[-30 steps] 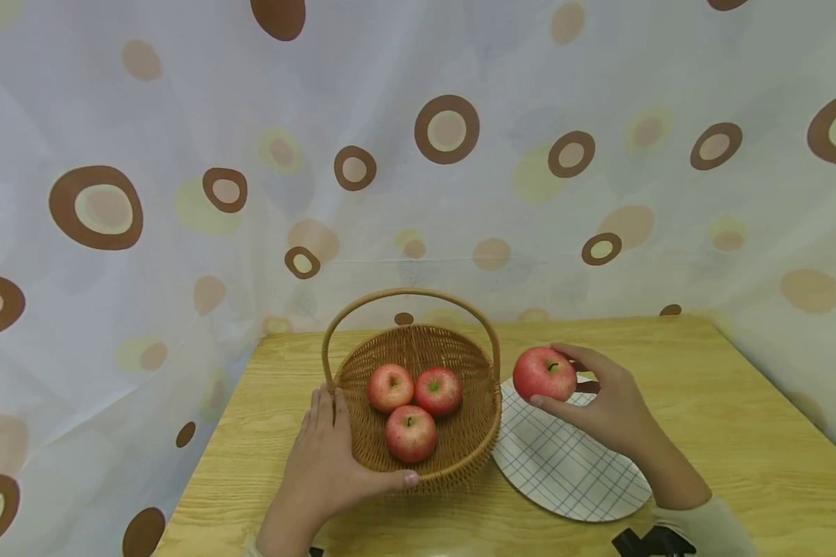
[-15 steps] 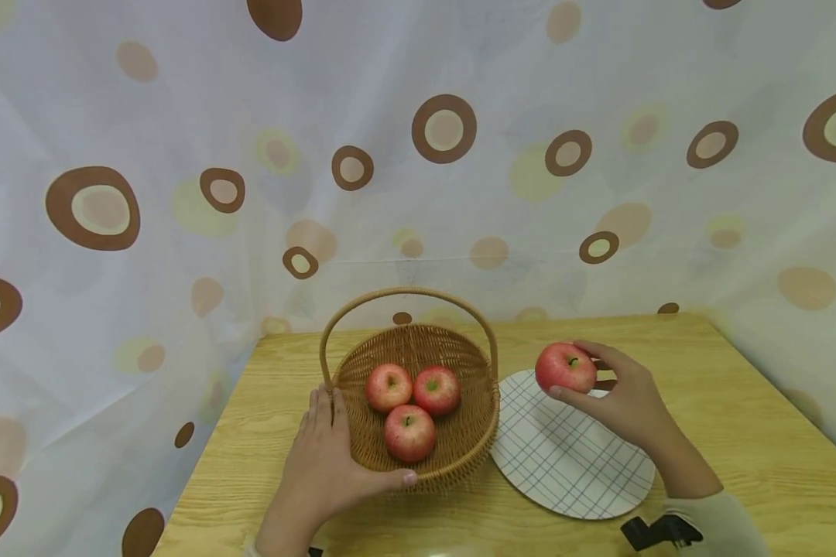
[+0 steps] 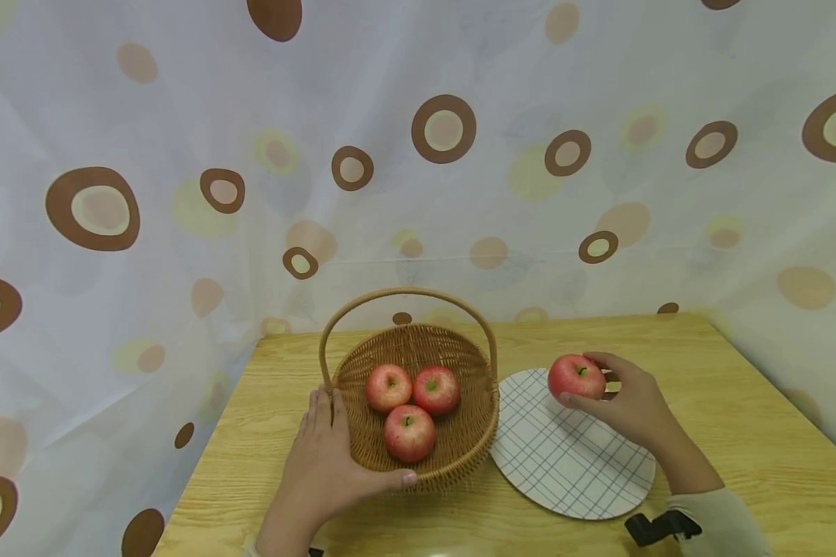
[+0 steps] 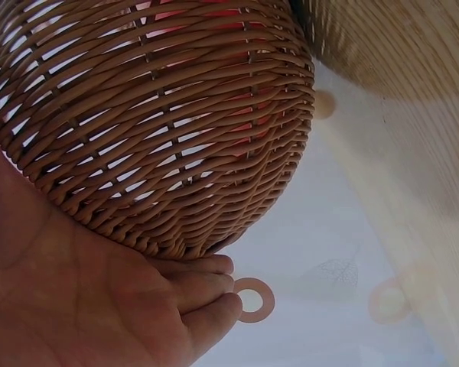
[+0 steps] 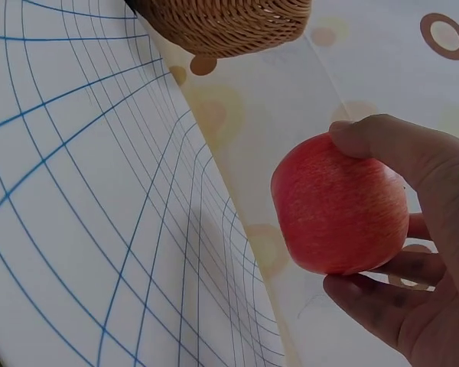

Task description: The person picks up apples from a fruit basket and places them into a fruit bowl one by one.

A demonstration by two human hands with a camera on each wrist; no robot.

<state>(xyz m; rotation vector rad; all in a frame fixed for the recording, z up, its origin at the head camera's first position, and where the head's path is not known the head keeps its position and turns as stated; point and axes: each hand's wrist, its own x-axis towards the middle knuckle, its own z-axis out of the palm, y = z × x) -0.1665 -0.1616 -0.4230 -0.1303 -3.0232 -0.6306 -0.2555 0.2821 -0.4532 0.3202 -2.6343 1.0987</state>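
A red apple (image 3: 576, 379) is gripped between the thumb and fingers of my right hand (image 3: 630, 406). In the right wrist view the held apple (image 5: 340, 205) hangs apart from the white plate (image 5: 76, 191) with blue grid lines. My left hand (image 3: 327, 464) rests against the left and front rim of a wicker basket (image 3: 470, 456), its fingers straight and its thumb lying along the rim. The left wrist view shows the palm and fingers (image 4: 206, 294) touching the woven wall (image 4: 176, 138) from outside. Inside the basket lie three red apples (image 3: 409, 433), close together.
The basket's tall arched handle (image 3: 409, 291) stands upright. The round plate (image 3: 564, 480) lies on the wooden table (image 3: 752, 449), right of the basket. A dotted white curtain (image 3: 515, 77) hangs behind and at both sides of the table.
My right hand has moved right with the apple, away from the basket and over the plate, then slightly lower. My left hand and the basket have stayed in place.
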